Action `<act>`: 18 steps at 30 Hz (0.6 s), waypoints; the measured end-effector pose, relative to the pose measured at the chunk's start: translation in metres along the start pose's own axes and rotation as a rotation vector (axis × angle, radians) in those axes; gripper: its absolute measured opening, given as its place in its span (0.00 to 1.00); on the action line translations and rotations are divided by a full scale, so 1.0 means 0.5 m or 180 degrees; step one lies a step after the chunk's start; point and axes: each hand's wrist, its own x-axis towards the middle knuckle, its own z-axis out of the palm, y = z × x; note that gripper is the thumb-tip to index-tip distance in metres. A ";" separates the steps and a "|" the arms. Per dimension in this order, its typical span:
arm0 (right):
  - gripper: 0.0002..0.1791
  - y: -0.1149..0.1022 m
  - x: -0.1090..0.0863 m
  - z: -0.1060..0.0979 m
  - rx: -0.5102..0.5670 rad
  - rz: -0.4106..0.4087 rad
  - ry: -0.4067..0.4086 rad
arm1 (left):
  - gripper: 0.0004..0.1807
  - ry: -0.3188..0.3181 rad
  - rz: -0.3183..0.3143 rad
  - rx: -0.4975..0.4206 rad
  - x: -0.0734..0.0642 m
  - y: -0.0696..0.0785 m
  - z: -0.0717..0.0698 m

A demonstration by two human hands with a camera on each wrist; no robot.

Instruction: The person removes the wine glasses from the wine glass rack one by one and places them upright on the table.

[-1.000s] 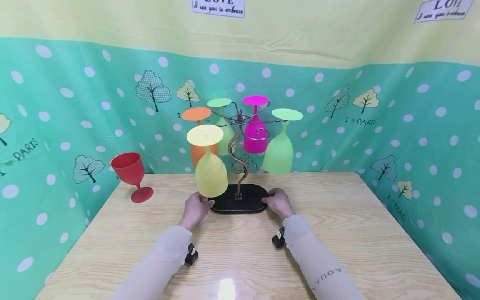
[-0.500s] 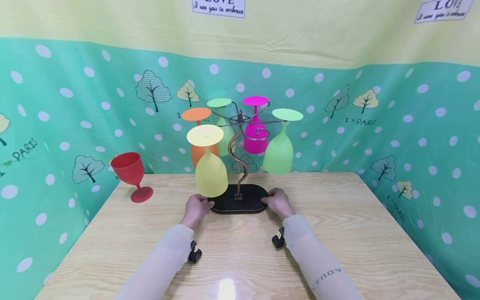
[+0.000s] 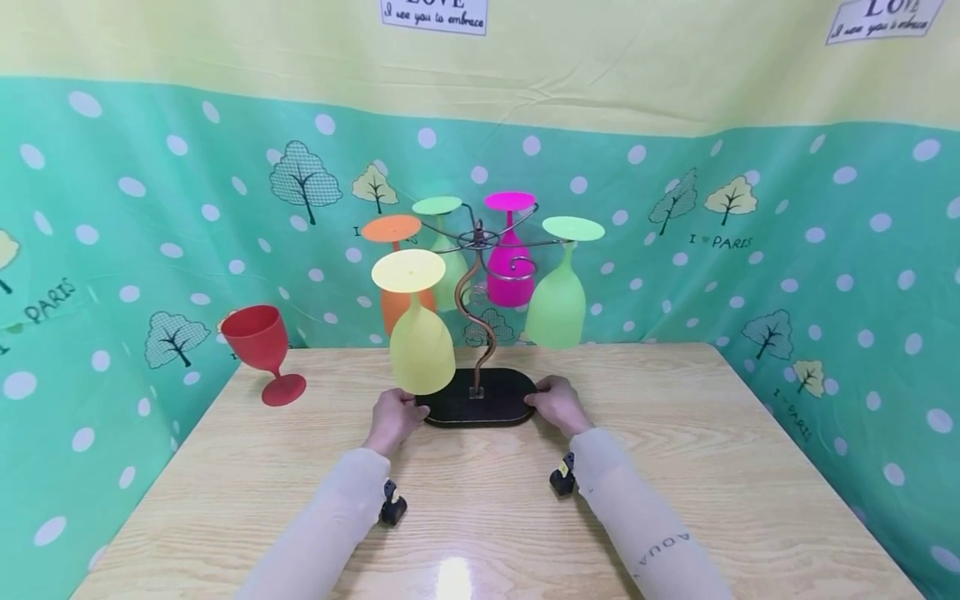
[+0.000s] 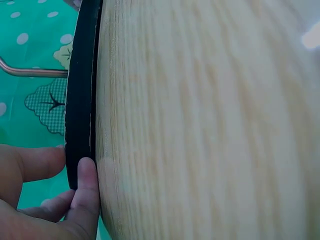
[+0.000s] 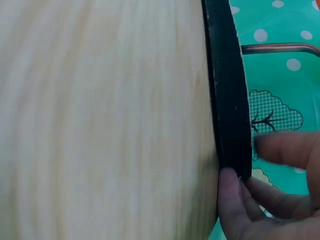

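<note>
A glass rack with a black oval base (image 3: pixel 480 410) and a wavy copper-coloured stem (image 3: pixel 489 333) stands on the table. My left hand (image 3: pixel 393 419) grips the left end of the base, and my right hand (image 3: pixel 561 405) grips its right end. Digits of the left hand (image 4: pixel 47 200) lie on the base's edge in the left wrist view; the right hand (image 5: pixel 280 195) does likewise in the right wrist view. Goblets hang upside down by their feet: yellow (image 3: pixel 422 354), orange (image 3: pixel 395 307), magenta (image 3: pixel 510 279), a green goblet (image 3: pixel 557 308) on the right and another green goblet (image 3: pixel 452 279) behind.
A red goblet (image 3: pixel 257 337) stands upright at the table's back left, apart from the rack. The wooden table (image 3: pixel 675 467) ends at a green and yellow patterned curtain (image 3: pixel 645 192) behind and on both sides. Each wrist carries a small black camera (image 3: pixel 562 476).
My left forearm has shifted slightly to the right. The right forearm has shifted very slightly right. Both hands stay at the base, and the rack and goblets look unmoved.
</note>
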 end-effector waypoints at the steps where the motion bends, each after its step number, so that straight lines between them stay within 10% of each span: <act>1: 0.21 0.002 0.000 -0.004 0.0022 -0.0012 -0.0025 | 0.14 -0.0002 -0.0011 -0.0007 0.000 0.001 0.001; 18: 0.24 -0.016 -0.004 -0.151 -0.0177 -0.0454 -0.0009 | 0.19 -0.0028 -0.0036 0.0040 0.002 0.003 -0.001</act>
